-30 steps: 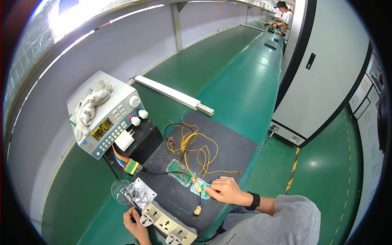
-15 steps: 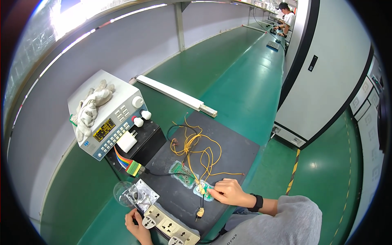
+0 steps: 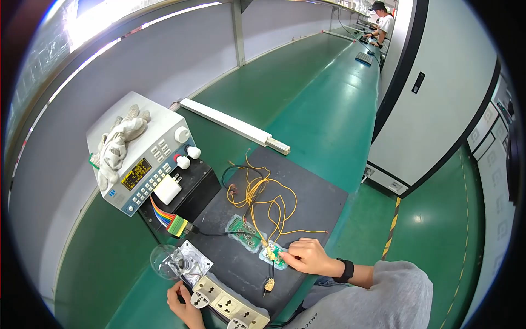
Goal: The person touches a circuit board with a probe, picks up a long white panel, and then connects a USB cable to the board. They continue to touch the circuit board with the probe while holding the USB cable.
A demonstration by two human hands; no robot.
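My right hand (image 3: 308, 256) is closed, fingers curled. Its thumb and forefinger are at the right edge of a small green circuit board (image 3: 278, 260), which has yellow wires and a blob of pale glue on it. A larger green circuit board (image 3: 244, 232) lies just to the left on the black mat (image 3: 315, 211). Low on the left, my left hand (image 3: 185, 308) is bent beside the beige power strip (image 3: 233, 302), near a white plug (image 3: 200, 299). Its fingers are curled, and anything between them is hidden. A clear glass bulb (image 3: 163, 261) on a metal base (image 3: 195, 257) sits just beyond it.
Loose yellow wires (image 3: 257, 189) tangle across the mat. A grey bench instrument (image 3: 150, 151) with a pair of gloves (image 3: 118, 148) on top stands at left, a rainbow ribbon cable (image 3: 164, 215) below it. Beyond are a white bar (image 3: 230, 123), a tall cabinet (image 3: 433, 98) and another person (image 3: 383, 24).
The view has shifted very slightly. Both hands stay where they were, the right one still at the small circuit board.
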